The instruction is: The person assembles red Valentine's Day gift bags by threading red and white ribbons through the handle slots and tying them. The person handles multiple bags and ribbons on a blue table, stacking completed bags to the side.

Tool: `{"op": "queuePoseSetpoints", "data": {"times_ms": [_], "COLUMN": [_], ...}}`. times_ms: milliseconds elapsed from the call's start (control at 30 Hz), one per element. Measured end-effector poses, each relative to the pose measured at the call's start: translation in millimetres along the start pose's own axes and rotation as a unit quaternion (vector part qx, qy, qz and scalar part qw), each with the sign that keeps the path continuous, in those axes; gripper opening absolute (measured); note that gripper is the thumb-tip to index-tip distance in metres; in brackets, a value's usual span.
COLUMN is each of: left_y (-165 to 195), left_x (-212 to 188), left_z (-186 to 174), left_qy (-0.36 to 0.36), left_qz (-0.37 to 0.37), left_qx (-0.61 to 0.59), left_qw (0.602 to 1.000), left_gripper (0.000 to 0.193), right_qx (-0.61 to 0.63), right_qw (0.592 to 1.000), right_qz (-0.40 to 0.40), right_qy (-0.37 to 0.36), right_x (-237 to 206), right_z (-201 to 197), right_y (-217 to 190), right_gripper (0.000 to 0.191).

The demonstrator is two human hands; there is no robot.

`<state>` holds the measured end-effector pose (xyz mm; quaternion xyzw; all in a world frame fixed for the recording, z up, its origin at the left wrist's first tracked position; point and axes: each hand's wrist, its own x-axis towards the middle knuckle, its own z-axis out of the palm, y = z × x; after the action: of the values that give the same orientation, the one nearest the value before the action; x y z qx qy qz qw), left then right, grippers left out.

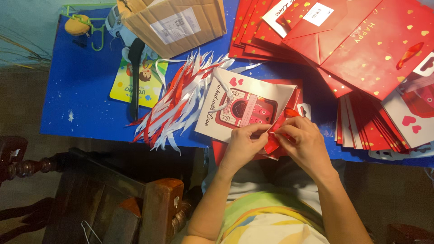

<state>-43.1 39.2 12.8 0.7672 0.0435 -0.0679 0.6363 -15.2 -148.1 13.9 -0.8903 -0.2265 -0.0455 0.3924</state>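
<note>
A flat white and red paper gift bag (244, 106) with a red printed picture and hearts lies at the near edge of the blue table (86, 90). My left hand (244, 142) pinches the bag's near corner. My right hand (303, 140) grips a red ribbon (289, 113) that loops up at that same corner. Both hands meet over the bag's edge. A white ribbon handle (224, 97) curls on the bag's face.
A heap of red and white ribbons (174, 106) lies left of the bag. Stacks of flat red gift bags (361, 45) fill the right side. A cardboard box (176, 22), a yellow card (135, 86) and a dark wooden chair (113, 203) are to the left.
</note>
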Motion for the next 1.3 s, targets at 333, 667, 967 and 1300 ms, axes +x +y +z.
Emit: {"op": "queuePoseSetpoints", "data": {"times_ms": [333,667,967,1300], "left_y": [13.0,2.1,-0.7,-37.4], "left_x": [-7.3,-4.9,-2.9,5.8], "left_z": [-6.1,1.2,7.1,4.0], "left_qy": [-0.064,-0.024,0.029,0.117], "left_qz": [0.032,0.057,0.043,0.041], "left_qx": [0.001,0.015,0.029,-0.198], "left_qw": [0.997,0.998,0.998,0.972], "left_gripper": [0.031,0.029,0.010,0.015], "right_qx": [0.034,0.038,0.162,0.116], "right_qw": [0.999,0.999,0.985,0.993], "right_qz": [0.012,0.028,0.041,0.031], "right_qy": [-0.007,-0.003,-0.041,0.001], "right_x": [-4.1,-7.7,-3.8,-0.3], "right_z": [1.0,7.5,1.9,7.9], "right_y": [6.8,9.4,20.3,16.7], "right_gripper": [0.010,0.013,0.016,0.016]}}
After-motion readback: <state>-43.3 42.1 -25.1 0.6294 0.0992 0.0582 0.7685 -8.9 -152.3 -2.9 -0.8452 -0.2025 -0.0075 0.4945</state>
